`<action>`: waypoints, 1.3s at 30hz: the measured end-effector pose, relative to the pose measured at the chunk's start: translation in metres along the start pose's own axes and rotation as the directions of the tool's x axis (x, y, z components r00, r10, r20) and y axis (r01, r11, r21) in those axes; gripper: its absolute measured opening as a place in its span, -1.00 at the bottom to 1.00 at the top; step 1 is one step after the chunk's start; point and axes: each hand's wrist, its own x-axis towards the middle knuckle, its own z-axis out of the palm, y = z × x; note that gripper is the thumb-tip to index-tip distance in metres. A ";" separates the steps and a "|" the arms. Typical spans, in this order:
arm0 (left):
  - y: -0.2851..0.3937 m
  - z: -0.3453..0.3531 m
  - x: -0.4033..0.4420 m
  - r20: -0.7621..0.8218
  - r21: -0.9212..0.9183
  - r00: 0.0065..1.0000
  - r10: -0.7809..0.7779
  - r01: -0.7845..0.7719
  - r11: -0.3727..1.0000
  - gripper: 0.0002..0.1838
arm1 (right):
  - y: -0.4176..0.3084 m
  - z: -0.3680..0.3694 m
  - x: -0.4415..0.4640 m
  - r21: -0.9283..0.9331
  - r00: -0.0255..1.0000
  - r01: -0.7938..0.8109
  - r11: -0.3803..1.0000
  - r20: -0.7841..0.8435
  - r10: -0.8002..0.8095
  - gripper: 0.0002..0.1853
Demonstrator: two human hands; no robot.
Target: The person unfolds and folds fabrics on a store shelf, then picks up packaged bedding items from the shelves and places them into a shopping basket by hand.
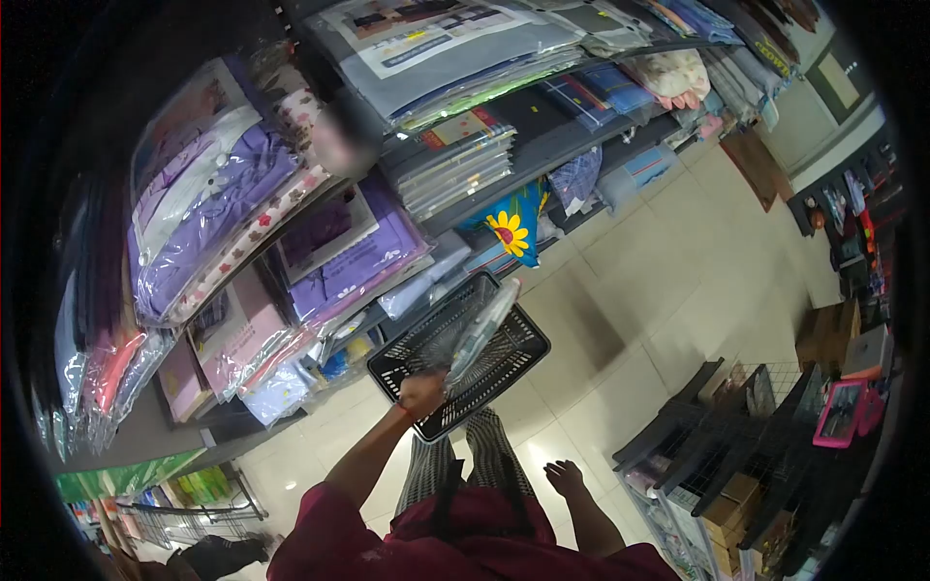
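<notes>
My left hand (422,393) is closed at the near left rim of a black plastic basket (528,341); its fingers are wrapped and partly hidden. Inside the basket lies a clear plastic-wrapped package (481,324), its near end close to my left hand. My right hand (565,478) hangs low on the right, away from the basket, with fingers apart and nothing in it.
Shelves of wrapped textiles run along the left and top, with a purple package (218,198) and a blue flowered item (513,229) near the edge. At the lower right stands a dark rack (717,441) with cardboard boxes (733,508). A wire cart (194,520) is lower left.
</notes>
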 end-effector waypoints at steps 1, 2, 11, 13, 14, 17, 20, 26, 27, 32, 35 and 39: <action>-0.001 0.009 0.004 0.034 0.005 0.999 -0.024 0.024 1.000 -0.65 | -0.008 -0.008 -0.006 0.094 0.995 -0.080 0.992 -0.055 0.085 -0.56; 0.001 0.020 0.009 0.068 0.011 0.997 -0.047 0.047 0.999 -0.64 | -0.015 -0.011 -0.007 -0.082 0.989 -0.116 0.990 -0.102 0.107 -0.57; 0.002 0.162 -0.004 0.618 -0.121 0.786 0.020 0.070 0.990 -0.50 | -0.069 0.068 -0.002 -0.476 1.000 -0.020 0.879 -0.002 0.021 -0.63; 0.006 0.161 -0.022 0.568 -0.175 0.820 -0.064 0.197 0.965 -0.54 | -0.078 0.089 0.005 -0.514 0.995 0.051 0.856 0.097 -0.001 -0.64; 0.004 0.158 -0.033 0.547 -0.180 0.832 -0.093 0.225 0.958 -0.55 | -0.081 0.098 0.010 -0.560 0.992 0.072 0.825 0.124 -0.002 -0.64; -0.035 0.186 -0.071 0.444 -0.117 0.895 -0.029 0.090 0.989 -0.61 | -0.088 0.131 0.035 -0.698 0.995 0.050 0.714 0.099 0.028 -0.65; -0.017 0.116 -0.110 0.412 -0.140 0.859 -0.305 0.391 0.910 -0.67 | -0.091 0.183 0.048 -0.758 0.980 0.130 0.639 0.194 0.032 -0.66; -0.001 0.034 -0.165 0.309 -0.169 0.926 -0.218 0.279 0.945 -0.70 | -0.096 0.343 0.013 -0.584 0.713 0.484 0.652 0.695 0.094 -0.79; -0.022 0.075 -0.173 0.249 0.122 0.967 -0.058 0.028 0.992 -0.69 | -0.097 0.381 -0.004 -0.554 0.665 0.537 0.636 0.742 0.084 -0.81; -0.037 0.032 -0.208 -0.123 -0.461 0.950 -0.288 0.202 0.864 -0.69 | -0.124 0.572 -0.208 0.014 0.016 0.982 0.189 0.988 -0.157 -0.78; -0.034 -0.054 -0.229 -0.103 -0.542 0.841 -0.531 0.400 0.739 -0.73 | -0.128 0.646 -0.320 0.358 -0.434 0.828 -0.432 0.897 -0.089 -0.64; -0.038 -0.119 -0.255 -0.327 -0.563 0.746 -0.581 0.340 0.753 -0.70 | -0.102 0.715 -0.336 0.346 -0.482 0.582 -0.736 0.876 0.030 -0.39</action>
